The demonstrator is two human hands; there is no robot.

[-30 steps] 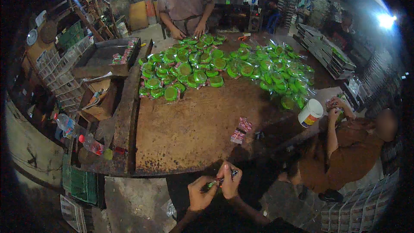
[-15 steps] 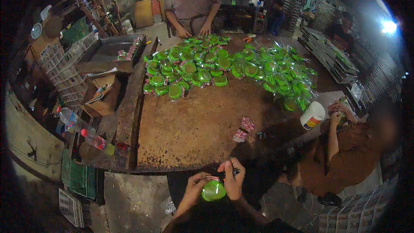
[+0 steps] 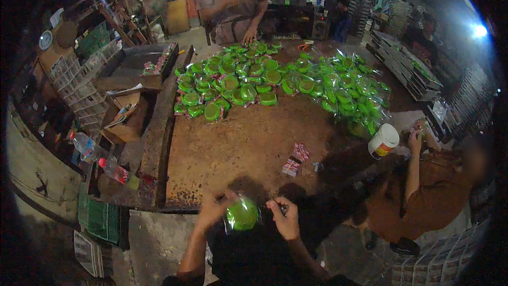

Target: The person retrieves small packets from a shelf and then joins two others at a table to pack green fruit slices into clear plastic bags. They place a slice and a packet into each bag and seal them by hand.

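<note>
Pack (image 3: 242, 215): brought leftward, pinched by left hand (image 3: 212, 211)
Right hand (image 3: 287, 220): curled closed, contents unclear
Heap (image 3: 229, 82): apparently done, table's (image 3: 227, 145) far edge
Cards (image 3: 291, 167): remaining

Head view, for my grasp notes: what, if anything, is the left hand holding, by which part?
The left hand holds a green packet by its upper-left edge.

The packet (image 3: 242, 215) is bright green with clear edges, like the pile (image 3: 228, 81) beyond. The 2 card stacks (image 3: 301, 152) are patterned red and white; the tub (image 3: 388, 134) is white, the table (image 3: 233, 143) brown, speckled black.
</note>
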